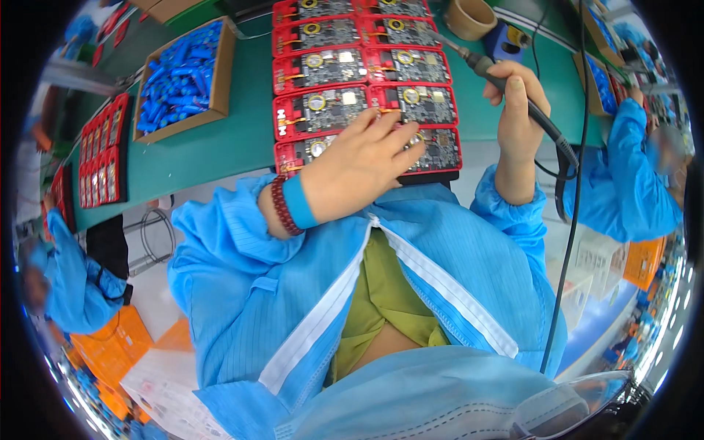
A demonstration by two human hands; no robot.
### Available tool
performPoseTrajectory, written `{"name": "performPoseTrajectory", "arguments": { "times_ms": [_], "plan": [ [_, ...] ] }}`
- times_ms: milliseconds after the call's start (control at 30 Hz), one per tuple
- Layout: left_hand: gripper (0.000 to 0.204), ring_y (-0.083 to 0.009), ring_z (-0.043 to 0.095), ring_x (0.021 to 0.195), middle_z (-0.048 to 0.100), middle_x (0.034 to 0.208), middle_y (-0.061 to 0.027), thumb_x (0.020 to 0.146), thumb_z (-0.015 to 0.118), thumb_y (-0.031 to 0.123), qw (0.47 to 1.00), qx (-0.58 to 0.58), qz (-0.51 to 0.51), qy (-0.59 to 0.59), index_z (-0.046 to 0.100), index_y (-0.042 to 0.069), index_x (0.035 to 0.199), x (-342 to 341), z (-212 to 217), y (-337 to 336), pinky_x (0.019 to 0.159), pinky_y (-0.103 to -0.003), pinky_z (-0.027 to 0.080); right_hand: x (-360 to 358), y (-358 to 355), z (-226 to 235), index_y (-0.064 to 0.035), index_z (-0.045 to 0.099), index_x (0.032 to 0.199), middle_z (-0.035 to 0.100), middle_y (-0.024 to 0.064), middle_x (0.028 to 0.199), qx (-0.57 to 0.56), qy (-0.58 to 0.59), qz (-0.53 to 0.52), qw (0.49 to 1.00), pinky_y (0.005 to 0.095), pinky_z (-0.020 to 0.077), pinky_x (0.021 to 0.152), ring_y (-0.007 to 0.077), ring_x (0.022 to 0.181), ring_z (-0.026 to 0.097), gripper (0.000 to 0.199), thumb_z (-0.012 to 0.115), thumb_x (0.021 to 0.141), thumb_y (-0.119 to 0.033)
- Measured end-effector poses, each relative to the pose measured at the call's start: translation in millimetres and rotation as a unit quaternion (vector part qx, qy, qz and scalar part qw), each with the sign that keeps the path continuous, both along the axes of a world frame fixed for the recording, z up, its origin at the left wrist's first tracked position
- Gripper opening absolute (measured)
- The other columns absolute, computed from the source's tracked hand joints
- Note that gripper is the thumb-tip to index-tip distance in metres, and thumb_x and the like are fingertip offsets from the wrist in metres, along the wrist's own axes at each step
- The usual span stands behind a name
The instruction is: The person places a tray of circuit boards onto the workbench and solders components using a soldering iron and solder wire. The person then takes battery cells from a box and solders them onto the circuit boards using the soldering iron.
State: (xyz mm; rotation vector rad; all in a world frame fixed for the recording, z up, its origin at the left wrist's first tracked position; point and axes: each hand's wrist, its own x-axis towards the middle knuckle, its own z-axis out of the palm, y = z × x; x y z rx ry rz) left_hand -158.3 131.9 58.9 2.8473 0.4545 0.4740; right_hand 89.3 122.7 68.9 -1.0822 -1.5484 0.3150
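My left hand (361,163) lies palm down over the nearest rows of circuit boards, its fingers spread and bent onto them. Whatever sits under the fingertips is hidden. A soldering iron (541,121) is gripped in my right hand (522,103), its metal tip pointing up and left toward the far right boards, apart from my left hand. The black circuit boards (330,66) sit in red trays (279,79), set in two columns in front of me. Each visible board carries a round yellow-ringed part.
At the left stands a cardboard box (225,67) of blue cylindrical parts (176,84). More red trays (103,154) lie beyond it. A tan round cup (471,17) and a blue holder (507,42) stand at the far right. A black cable (570,242) hangs at my right. Co-workers sit on both sides.
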Motion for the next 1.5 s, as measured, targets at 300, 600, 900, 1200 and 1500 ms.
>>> {"name": "performPoseTrajectory", "arguments": {
  "times_ms": [300, 600, 900, 1200, 1500],
  "plan": [
    [0.042, -0.0333, 0.047, 0.114, 0.05, 0.121, -0.0147, 0.076, 0.065, 0.017, 0.996, -0.002, -0.009, -0.089, 0.053, 0.007, 0.116, -22, -7, -3, 0.099, -0.045, 0.037, -12, -1, -10, 0.0028, 0.06, 0.094, 0.055, 0.0056, 0.072, -0.024, 0.076, -0.005, 0.997, 0.022, 0.0368, 0.057, 0.0093, 0.064, 0.049, 0.025, 0.045, 0.094, -0.017],
    [0.012, -0.0317, 0.058, 0.081, 0.061, 0.08, -0.0149, 0.079, 0.059, 0.015, 0.87, 0.202, 0.435, -0.116, 0.064, 0.004, 0.081, -171, -4, 117, 0.073, -0.042, 0.048, -4, 10, -6, 0.0038, 0.059, 0.097, 0.056, 0.0067, 0.073, -0.011, 0.097, 0.018, 0.995, 0.0223, 0.036, 0.056, 0.01, 0.065, 0.049, 0.028, 0.043, 0.096, -0.02],
    [0.017, -0.036, 0.058, 0.083, 0.062, 0.082, -0.0176, 0.073, 0.062, 0.019, 0.853, 0.118, 0.508, -0.034, 0.064, 0.003, 0.08, -202, -50, 155, 0.076, -0.046, 0.047, -18, 19, -4, 0.0025, 0.059, 0.098, 0.056, 0.0061, 0.074, -0.026, 0.075, 0.038, 0.996, 0.0226, 0.0369, 0.057, 0.01, 0.066, 0.051, 0.029, 0.044, 0.096, -0.022],
    [0.021, -0.0211, 0.063, 0.076, 0.061, 0.084, -0.0118, 0.088, 0.055, 0.012, 0.797, -0.094, 0.466, -0.373, 0.052, 0.0, 0.105, -186, -15, 127, 0.062, -0.031, 0.049, -22, 12, 0, 0.0026, 0.057, 0.101, 0.057, 0.0091, 0.079, -0.012, 0.085, 0.055, 0.995, 0.0237, 0.0389, 0.058, 0.0122, 0.067, 0.052, 0.037, 0.044, 0.096, -0.032],
    [0.028, -0.0088, 0.054, 0.071, 0.061, 0.097, -0.0111, 0.089, 0.051, 0.003, 0.716, -0.518, 0.217, -0.415, 0.04, 0.001, 0.115, -83, 25, 17, 0.06, -0.02, 0.042, -54, -2, 11, 0.0017, 0.053, 0.107, 0.061, 0.0131, 0.089, -0.029, 0.148, 0.179, 0.972, 0.026, 0.0451, 0.064, 0.0153, 0.071, 0.055, 0.034, 0.046, 0.095, -0.029]
  ]
}}
